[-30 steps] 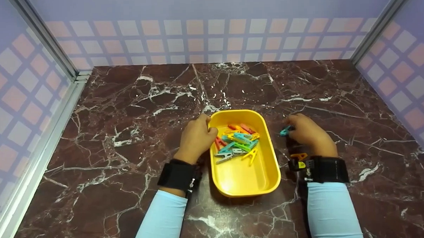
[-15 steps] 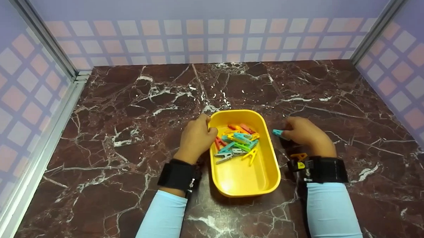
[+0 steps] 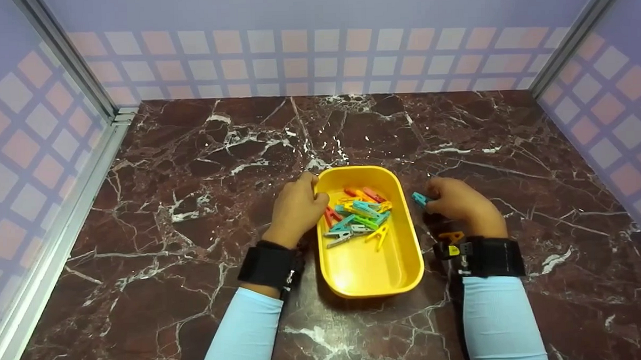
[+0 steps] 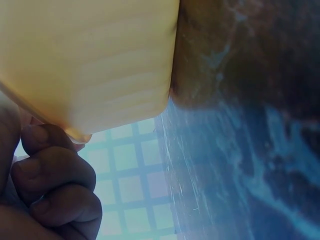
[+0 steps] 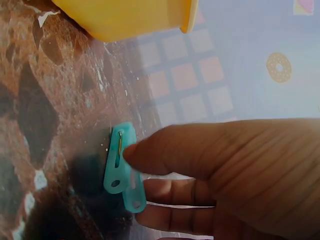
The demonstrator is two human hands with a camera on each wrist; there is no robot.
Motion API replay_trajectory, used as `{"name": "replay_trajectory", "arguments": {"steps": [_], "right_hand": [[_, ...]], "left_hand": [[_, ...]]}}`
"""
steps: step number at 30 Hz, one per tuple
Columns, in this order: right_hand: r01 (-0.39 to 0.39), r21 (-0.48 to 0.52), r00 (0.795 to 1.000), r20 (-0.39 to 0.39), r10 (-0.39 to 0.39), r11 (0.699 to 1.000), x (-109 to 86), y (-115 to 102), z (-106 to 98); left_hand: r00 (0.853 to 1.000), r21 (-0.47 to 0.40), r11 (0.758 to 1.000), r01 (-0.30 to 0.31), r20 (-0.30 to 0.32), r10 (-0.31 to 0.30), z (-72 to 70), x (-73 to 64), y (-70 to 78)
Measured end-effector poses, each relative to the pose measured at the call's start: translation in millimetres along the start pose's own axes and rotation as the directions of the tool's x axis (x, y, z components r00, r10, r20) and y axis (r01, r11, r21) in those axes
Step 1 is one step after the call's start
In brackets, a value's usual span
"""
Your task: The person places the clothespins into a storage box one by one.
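My left hand [image 3: 298, 210] grips the left rim of a yellow plastic tub [image 3: 374, 274], thumb over the edge. In the left wrist view, its curled fingers [image 4: 57, 172] sit under the rim beside the tub's outer wall [image 4: 105, 55]. A heap of colourful clothespins [image 3: 361, 213] fills the far half of the tub. Just right of the tub, my right hand [image 3: 462, 204] pinches a teal clothespin [image 3: 420, 199] between thumb and fingers. The right wrist view shows this clothespin [image 5: 120, 160] close over the table, the thumb [image 5: 165, 152] on its side.
An orange clothespin [image 3: 451, 236] shows beside the right wrist camera [image 3: 453, 250]. The dark red marbled tabletop [image 3: 202, 152] carries the tub. Tile-patterned panels [image 3: 327, 57] close in the back and both sides.
My right hand has shifted slightly left with the teal clothespin, whose end now sticks out further towards the tub. The left hand and tub have stayed put.
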State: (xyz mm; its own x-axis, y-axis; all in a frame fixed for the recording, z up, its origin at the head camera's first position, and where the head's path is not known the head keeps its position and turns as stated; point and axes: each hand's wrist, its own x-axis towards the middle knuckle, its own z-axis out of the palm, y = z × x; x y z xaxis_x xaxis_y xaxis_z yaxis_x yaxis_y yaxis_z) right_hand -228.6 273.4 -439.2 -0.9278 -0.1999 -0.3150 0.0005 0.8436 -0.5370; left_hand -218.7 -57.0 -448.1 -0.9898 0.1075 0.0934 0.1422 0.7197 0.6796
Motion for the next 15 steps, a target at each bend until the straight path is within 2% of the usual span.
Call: {"name": "replay_trajectory", "arguments": {"steps": [4,10,15], "right_hand": [[-0.003,0.008,1.0,0.003,0.003,1.0,-0.1,-1.5,1.1],[0.01,-0.039,0.999,0.045,-0.008,0.999,-0.2,-2.8,3.2],[0.02,-0.063,0.999,0.042,-0.017,0.998,-0.3,-4.4,1.6]], "left_hand": [[1.0,-0.001,1.0,-0.007,-0.004,0.007,0.1,0.1,-0.5],[1.0,-0.005,1.0,-0.009,-0.007,0.009,0.0,-0.2,-0.2],[0.999,0.011,0.999,-0.033,-0.031,0.033,0.6,-0.3,-0.9]]}}
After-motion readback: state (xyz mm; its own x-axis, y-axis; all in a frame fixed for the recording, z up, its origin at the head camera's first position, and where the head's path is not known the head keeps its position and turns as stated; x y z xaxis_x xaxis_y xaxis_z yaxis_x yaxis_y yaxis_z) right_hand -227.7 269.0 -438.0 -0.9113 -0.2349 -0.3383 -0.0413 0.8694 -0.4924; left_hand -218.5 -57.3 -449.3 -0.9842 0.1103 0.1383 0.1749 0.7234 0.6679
